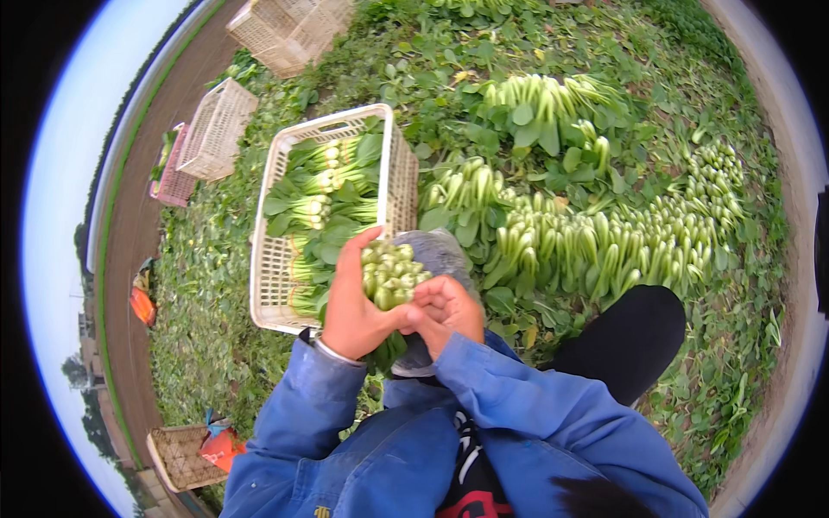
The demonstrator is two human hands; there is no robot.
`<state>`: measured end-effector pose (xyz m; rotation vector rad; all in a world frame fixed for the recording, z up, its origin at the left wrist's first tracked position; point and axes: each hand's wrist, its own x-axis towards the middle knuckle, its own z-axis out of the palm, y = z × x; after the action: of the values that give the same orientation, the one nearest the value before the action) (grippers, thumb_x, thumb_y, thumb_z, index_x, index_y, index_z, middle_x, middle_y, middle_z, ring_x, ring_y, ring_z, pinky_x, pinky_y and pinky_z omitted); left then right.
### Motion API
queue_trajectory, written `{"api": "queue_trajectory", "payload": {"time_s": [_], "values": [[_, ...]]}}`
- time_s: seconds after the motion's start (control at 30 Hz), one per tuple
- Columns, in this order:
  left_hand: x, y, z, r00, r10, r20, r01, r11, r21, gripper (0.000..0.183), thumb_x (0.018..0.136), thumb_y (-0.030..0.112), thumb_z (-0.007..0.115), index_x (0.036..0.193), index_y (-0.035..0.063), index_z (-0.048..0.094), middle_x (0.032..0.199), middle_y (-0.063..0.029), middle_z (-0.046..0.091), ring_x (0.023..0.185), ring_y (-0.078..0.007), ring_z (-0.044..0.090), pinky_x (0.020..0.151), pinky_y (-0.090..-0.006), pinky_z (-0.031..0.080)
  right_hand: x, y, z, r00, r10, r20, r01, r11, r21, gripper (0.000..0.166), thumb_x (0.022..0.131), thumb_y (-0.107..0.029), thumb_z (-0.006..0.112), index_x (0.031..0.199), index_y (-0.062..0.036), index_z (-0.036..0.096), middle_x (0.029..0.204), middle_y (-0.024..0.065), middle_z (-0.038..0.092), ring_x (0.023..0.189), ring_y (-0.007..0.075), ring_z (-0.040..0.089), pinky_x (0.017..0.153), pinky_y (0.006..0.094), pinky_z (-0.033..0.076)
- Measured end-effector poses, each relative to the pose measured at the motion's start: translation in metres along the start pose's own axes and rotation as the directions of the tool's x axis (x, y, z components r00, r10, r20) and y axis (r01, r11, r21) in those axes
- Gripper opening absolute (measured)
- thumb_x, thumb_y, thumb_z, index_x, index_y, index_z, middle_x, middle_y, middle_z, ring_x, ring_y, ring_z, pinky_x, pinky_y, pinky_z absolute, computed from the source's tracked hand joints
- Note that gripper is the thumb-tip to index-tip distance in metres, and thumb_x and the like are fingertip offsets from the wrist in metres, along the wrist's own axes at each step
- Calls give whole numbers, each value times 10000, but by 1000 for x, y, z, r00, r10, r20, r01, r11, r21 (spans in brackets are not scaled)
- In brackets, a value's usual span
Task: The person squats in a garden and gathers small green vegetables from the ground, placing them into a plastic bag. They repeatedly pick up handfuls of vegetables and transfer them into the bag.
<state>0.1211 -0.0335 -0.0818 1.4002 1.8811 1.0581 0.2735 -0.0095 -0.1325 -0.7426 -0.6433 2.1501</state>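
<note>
A bunch of leafy greens (pixel 390 272) with pale, rounded stem ends facing up is gripped in my left hand (pixel 356 301), its leaves hanging below the palm. My right hand (pixel 447 307) touches the bunch's near right side, fingers curled, its thumb meeting my left thumb. Whether the right fingers pinch anything cannot be told. Just beyond and left of my hands stands a white plastic crate (pixel 387 175) holding tied bunches of greens (pixel 311 210), stem ends facing inward, some with orange ties.
Long rows of cut greens (pixel 602 246) lie on the leafy ground to the right, with another pile (pixel 550 100) beyond. More crates (pixel 217 129) stand at the upper left, one pink (pixel 175 171). A crate (pixel 184 456) with a red-orange item lies lower left. My shoe (pixel 440 252) is beside the white crate.
</note>
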Motion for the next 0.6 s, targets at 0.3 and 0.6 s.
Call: {"api": "queue_trajectory", "payload": {"time_s": [0.3,0.6], "values": [[-19,4,-1,994,-73,-85,86,983,165,1079,555,118,973,1458,20,392,1309,-135,519,1189,-245,546,1074,-376,442,48,-33,-71,856,305,418,-242,950,-198,215,977,-80,655,1147,46,692,988,146,747,830,191,717,745,314,609],[-63,-7,-18,970,-165,-176,204,951,232,1069,622,165,904,1491,21,299,1416,-184,430,1286,-309,481,1130,-445,362,166,29,-330,717,-398,-573,-606,51,-794,485,903,-60,577,1384,-111,556,1252,155,553,1094,351,608,943,488,522]]}}
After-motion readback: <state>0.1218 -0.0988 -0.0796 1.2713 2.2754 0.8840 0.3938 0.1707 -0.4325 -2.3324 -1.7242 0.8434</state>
